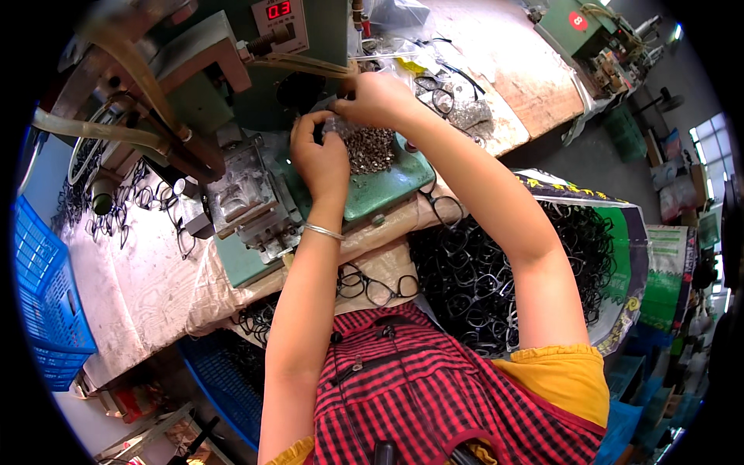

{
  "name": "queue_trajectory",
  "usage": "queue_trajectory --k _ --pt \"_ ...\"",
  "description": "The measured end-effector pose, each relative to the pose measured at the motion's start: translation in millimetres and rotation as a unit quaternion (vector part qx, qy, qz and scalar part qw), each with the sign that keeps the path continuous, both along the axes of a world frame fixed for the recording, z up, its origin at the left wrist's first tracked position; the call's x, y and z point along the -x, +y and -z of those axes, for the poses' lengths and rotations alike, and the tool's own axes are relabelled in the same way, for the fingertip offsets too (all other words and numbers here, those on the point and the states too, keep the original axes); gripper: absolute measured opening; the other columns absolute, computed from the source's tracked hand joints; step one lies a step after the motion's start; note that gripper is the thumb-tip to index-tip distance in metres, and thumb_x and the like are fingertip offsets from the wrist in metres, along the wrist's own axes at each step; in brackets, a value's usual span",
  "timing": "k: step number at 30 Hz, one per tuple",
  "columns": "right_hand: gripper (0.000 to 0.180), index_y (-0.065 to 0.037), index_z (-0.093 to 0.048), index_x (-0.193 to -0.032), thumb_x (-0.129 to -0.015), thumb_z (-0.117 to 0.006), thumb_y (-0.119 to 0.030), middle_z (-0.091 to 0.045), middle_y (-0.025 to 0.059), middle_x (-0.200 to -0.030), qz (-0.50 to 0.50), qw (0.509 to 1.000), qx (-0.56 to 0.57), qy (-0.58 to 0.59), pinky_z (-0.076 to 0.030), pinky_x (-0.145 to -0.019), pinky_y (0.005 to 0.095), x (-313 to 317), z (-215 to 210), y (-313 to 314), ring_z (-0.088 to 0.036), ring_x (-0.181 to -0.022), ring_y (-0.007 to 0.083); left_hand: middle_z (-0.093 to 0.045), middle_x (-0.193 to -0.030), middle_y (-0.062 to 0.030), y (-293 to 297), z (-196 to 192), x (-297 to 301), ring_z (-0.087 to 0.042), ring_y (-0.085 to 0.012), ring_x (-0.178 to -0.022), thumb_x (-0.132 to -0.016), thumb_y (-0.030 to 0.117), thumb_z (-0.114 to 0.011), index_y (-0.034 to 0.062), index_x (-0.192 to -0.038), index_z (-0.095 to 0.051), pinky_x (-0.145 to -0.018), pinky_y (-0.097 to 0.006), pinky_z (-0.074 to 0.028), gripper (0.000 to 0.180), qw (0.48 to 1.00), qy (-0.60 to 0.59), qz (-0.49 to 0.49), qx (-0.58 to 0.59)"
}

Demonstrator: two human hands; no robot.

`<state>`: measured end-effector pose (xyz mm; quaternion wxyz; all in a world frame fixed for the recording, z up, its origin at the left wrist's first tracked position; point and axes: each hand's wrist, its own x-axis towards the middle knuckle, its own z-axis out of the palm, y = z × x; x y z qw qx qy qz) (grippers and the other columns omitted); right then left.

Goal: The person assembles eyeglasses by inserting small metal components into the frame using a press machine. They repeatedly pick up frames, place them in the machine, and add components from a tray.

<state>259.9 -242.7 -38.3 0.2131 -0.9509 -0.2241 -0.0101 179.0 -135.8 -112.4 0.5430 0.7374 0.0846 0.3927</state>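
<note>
Metal parts (370,151) lie heaped near the tabletop (542,89) front edge, plenty unused, progress unclear; left hand (322,159), right hand (376,101) curl narrow, holdings hidden.

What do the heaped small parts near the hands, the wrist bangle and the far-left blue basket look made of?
Small parts: probably metal, shiny; many bright silvery-brown glints.
Bangle: likely polished metal, given its silvery highlights, though coated plastic is possible.
Blue basket: apparently moulded plastic; uniform colour, regular openings.
</note>
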Motion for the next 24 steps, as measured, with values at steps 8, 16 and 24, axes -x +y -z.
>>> queue_trajectory --k 8,16,24 --pt "0.013 -0.009 -0.075 -0.092 -0.084 -0.072 -0.019 -0.069 0.0117 -0.088 -0.100 0.945 -0.189 -0.248 -0.053 -0.079 0.0430 17.3 34.0 -17.4 -0.066 -0.087 0.0337 -0.068 -0.099 -0.0065 -2.9 -9.1 0.3 -0.061 -0.0146 -0.092 -0.093 0.004 -0.050 -0.0005 -0.098 -0.067 -0.088 -0.029 -0.048 0.018 0.984 -0.039 0.000 0.175" --pt "0.013 -0.006 -0.074 -0.098 -0.086 -0.070 -0.007 -0.072 0.0116 -0.094 -0.100 0.900 -0.317 -0.283 -0.055 -0.077 0.0392 37.8 36.3 -18.5 -0.068 -0.087 0.0328 -0.062 -0.119 -0.0113 -7.1 4.6 -5.9 -0.058 -0.0191 -0.111 -0.108 0.033 -0.048 0.0001 -0.120 -0.057 -0.099 -0.035 -0.047 0.036 0.959 -0.056 0.033 0.275" --pt "0.016 -0.004 -0.075 -0.105 -0.090 -0.070 -0.006 -0.074 0.0148 -0.098 -0.062 0.875 -0.419 -0.233 -0.056 -0.076 0.0345 42.3 39.9 -5.4 -0.072 -0.087 0.0312 -0.061 -0.126 -0.0146 -5.2 -6.2 1.5 -0.057 -0.0220 -0.118 -0.110 0.046 -0.038 -0.0021 -0.126 -0.058 -0.103 -0.037 -0.046 0.054 0.948 -0.031 0.112 0.297"
